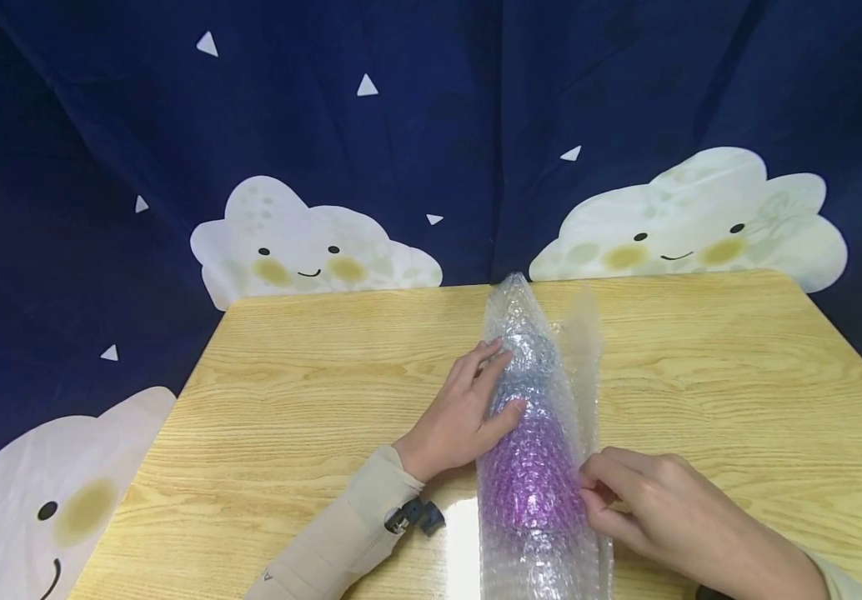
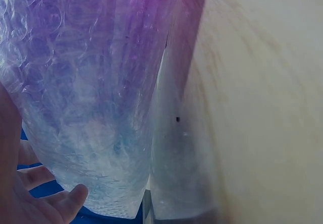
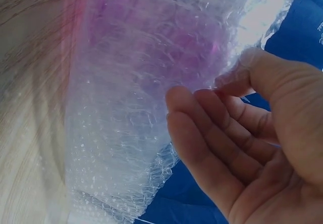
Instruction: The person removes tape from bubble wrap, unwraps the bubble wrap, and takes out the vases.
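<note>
Head view: well to the left of the wrapped bundle (image 1: 536,475), a smiling white cloud (image 1: 18,467) showed on the dark blue backdrop (image 1: 431,50), and a second cloud (image 1: 296,242) sat closer, left of the bundle's far tip. Wood-grained tabletop (image 1: 288,400) spread on both sides of the bundle. At its near left, a beige sleeve (image 1: 333,533) slanted up toward it, with a black device (image 1: 416,517) at the wrist. The left hand (image 1: 461,417) lay over the bundle's left side, angled toward the tip, its fingers spread and nearly straight; the thumb stuck out across the plastic, just beyond the purple part. It rested there with a flat, loose touch.

The bundle itself lay lengthwise on the tabletop between both hands, sheathed in clear bubble wrap, pale blue toward the tip and purple nearer the person. Along its right side stood a looser flap (image 1: 584,358) of plastic. The right hand (image 1: 664,500) met the bundle's right edge beside the purple, back of the hand upward, thumb and forefinger pinching the wrap, the other fingers bent. A third cloud (image 1: 686,225) showed right of the tip, and a pale cuff (image 1: 832,575) at the near right.
</note>
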